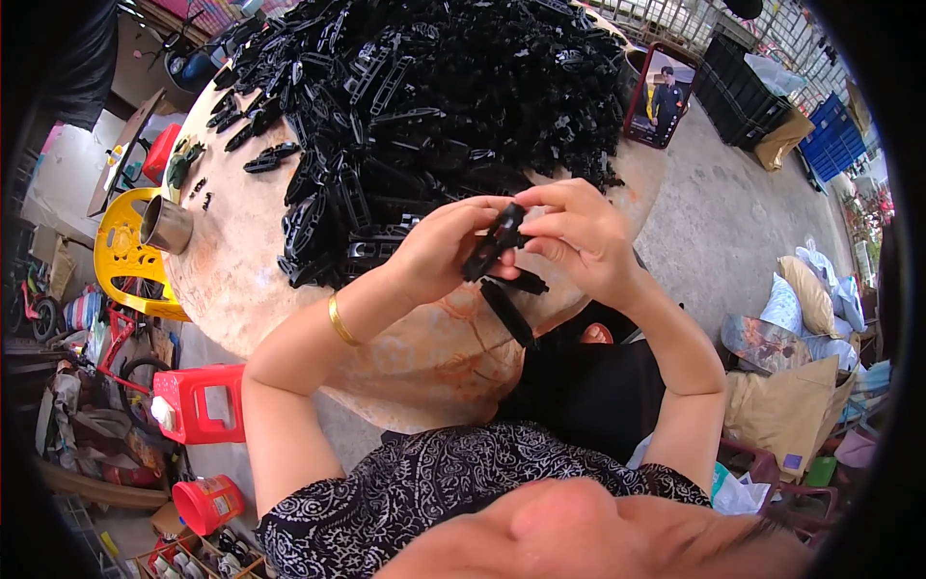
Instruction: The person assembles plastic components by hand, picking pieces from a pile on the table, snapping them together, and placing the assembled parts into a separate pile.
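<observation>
In front of my chest, over the near edge of the table, my left hand (442, 249) grips a long black plastic part (494, 243) between thumb and fingers. My right hand (586, 236) is closed at the upper end of that part, its thumb and fingertips pinching there. Whether a separate small piece sits in the right fingertips cannot be made out. Just below the hands, another slim black part (508, 313) lies at the table edge. Beyond them spreads a large heap of similar black plastic parts (453, 116), several with long slotted frames.
The heap lies on a round, pale, stained table (236, 289). A metal cup (168, 226) stands at its left edge, and a phone (662, 95) is propped at the right. Left are a yellow stool (121, 246), a red stool (203, 405) and a red bucket (207, 504); sacks (796, 405) lie right.
</observation>
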`<state>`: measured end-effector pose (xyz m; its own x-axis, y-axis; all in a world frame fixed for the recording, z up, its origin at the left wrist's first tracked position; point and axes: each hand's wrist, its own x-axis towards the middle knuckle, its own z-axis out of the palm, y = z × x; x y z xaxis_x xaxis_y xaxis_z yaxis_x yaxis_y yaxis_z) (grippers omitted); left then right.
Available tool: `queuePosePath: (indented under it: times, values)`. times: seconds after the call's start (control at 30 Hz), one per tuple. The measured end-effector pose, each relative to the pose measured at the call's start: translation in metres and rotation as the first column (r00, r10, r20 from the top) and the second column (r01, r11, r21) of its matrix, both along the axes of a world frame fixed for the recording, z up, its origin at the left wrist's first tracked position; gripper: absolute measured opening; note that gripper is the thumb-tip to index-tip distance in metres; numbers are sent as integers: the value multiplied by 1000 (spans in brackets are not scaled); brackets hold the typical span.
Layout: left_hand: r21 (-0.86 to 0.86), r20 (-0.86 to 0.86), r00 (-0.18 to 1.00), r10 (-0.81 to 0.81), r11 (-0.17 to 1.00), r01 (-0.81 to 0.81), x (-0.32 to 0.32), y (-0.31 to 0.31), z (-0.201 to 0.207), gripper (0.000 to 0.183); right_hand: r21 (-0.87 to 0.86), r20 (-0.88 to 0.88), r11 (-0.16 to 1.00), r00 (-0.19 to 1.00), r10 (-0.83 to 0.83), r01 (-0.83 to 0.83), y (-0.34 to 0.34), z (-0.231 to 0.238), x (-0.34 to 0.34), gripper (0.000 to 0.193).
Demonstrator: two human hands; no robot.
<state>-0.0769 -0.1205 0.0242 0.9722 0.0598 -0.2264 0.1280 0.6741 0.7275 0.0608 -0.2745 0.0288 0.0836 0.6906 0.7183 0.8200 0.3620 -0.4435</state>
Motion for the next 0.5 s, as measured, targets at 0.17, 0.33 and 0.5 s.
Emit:
queuePosePath:
  times: [0.17,0.33,0.5]
  values:
    - [10,-73,997,10,1000,-9,1,-3,-5,28,30,72,999,997,-36,34,1,-2,-5,17]
    - [37,-73,996,-43,998,46,-1,3,-17,24,14,174,1000,985,19,-21,4,-1,-8,18]
    - [104,-197,980,40,994,-20,0,-7,-3,26,0,208,1000,978,-10,10,4,-2,-6,18]
